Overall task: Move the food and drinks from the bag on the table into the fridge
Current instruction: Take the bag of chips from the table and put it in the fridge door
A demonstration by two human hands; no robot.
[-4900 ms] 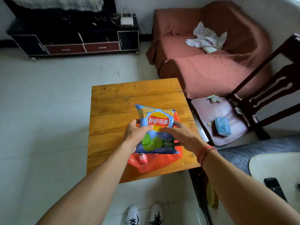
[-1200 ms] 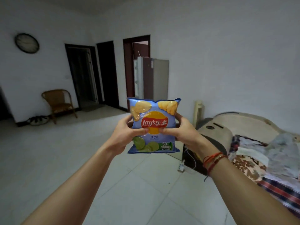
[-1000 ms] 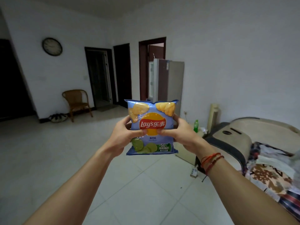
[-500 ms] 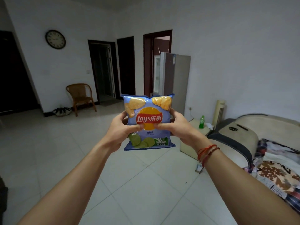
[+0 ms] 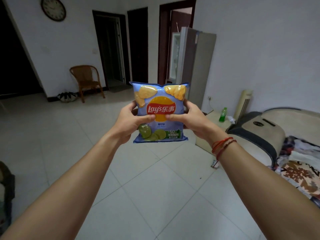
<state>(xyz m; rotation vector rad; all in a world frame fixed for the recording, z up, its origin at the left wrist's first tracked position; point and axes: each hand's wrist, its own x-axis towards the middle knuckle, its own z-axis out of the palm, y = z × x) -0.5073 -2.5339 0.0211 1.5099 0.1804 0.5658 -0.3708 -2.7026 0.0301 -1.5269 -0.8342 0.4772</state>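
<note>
One head-worn wide view, facing forward and slightly down across the floor (image 5: 155, 187); forearms enter from the bottom corners; left hand (image 5: 128, 122), right hand (image 5: 192, 118) and chips (image 5: 161, 110) sit close at centre; fridge (image 5: 199, 66) well ahead.

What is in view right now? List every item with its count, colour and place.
Lay's chip bag: one, blue with a red and yellow logo, centre, held up in both hands.
Fridge: one, grey, door open, by the far wall behind the bag.
Wall clock: one, dark rim, upper left wall.
Wicker chair: one, brown, against the left wall.
Doorways: three, dark frames, far wall.
Bottle: one, green, on the low cabinet.
Low cabinet: one, cream, right of the bag.
Bed: one, beige with dark trim, right edge.
Cord bracelets: red, on the right wrist.
Left hand: grips the bag's left side.
Right hand: grips the bag's right side.
</note>
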